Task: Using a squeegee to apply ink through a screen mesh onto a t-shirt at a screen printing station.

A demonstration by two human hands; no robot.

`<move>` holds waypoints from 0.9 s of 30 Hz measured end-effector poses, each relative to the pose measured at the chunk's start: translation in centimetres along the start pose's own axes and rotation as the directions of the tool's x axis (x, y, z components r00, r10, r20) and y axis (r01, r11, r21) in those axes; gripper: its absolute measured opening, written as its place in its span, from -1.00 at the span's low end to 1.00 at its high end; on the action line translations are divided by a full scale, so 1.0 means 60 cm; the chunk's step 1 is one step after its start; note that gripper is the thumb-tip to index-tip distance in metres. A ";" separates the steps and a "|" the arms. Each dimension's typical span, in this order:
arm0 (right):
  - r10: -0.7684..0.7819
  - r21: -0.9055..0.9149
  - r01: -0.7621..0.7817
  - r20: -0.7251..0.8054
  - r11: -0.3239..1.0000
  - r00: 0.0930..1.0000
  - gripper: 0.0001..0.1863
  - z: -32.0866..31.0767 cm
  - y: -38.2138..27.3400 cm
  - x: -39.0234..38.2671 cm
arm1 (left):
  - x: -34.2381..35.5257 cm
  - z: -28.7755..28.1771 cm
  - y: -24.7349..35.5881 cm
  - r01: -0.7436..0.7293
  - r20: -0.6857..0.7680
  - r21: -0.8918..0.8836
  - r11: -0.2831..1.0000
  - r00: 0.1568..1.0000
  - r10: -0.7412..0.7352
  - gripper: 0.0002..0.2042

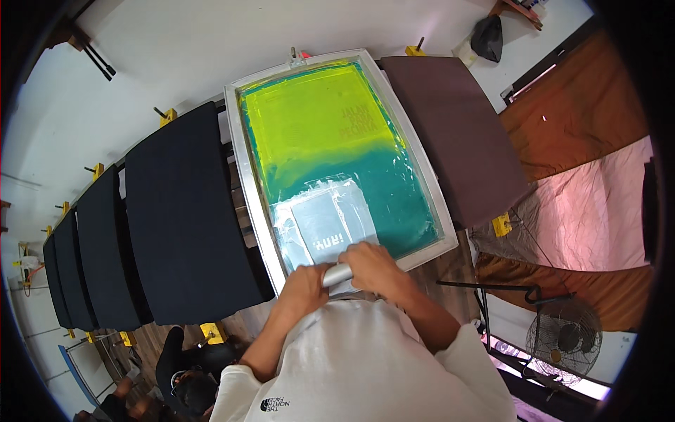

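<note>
My left hand (306, 287) and my right hand (371, 270) both grip a silver squeegee bar (337, 274) at the near end of a large screen-printing frame (411, 144). Inside its pale metal border, bright yellow-green (302, 119) covers the far half of the mesh, with faint lettering showing at its right. Teal (408, 197) shows in the nearer half, and pale grey-white ink (323, 211) is smeared around a lighter lettered patch just beyond my hands. The squeegee's lower edge is hidden by my hands and body.
Several black padded boards (176, 211) run off to the left with yellow clamps (211, 333). A maroon board (457, 133) adjoins the screen's right. A wire fan (562, 330) stands at lower right, near brown and pink hanging fabric (583, 204). Another person (190, 383) is low down at lower left.
</note>
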State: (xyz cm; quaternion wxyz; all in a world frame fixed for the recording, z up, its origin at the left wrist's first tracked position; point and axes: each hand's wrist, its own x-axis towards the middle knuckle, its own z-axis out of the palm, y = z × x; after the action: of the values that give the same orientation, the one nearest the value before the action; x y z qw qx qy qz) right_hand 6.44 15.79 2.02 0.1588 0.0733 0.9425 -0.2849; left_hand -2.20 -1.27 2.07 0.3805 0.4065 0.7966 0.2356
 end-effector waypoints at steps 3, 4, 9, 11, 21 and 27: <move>-0.017 -0.015 0.018 0.090 1.000 0.996 -0.73 -0.046 0.003 0.054 | 0.043 -0.027 -0.023 0.011 -0.085 0.030 0.999 0.996 -0.008 -0.58; -0.012 -0.034 0.014 0.035 0.999 0.999 -0.74 -0.057 0.003 0.076 | 0.056 -0.041 -0.021 0.005 -0.167 0.017 1.000 0.986 -0.002 -0.57; -0.103 -0.134 0.086 -0.121 0.987 0.987 -0.73 -0.038 0.023 0.118 | 0.086 -0.042 -0.037 -0.057 -0.394 -0.007 0.998 0.918 0.049 -0.50; -0.135 -0.088 0.118 -0.223 0.989 0.965 -0.62 -0.011 0.025 0.080 | 0.073 0.004 -0.051 -0.143 -0.450 0.035 0.989 0.881 0.143 -0.45; 0.027 0.056 -0.028 0.012 0.998 1.000 -0.52 0.006 -0.010 -0.033 | -0.018 0.006 0.018 0.005 -0.076 0.026 1.000 0.997 -0.003 -0.55; -0.088 -0.085 0.075 -0.164 0.994 0.982 -0.68 -0.046 0.015 0.107 | 0.081 -0.056 -0.030 -0.008 -0.382 0.118 0.993 0.923 0.052 -0.58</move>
State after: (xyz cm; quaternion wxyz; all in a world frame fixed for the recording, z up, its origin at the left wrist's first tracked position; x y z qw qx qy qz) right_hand -0.11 18.38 1.56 0.0699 0.0519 0.9652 -0.2468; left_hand -7.58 1.52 0.84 0.1894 0.3857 0.8615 0.2705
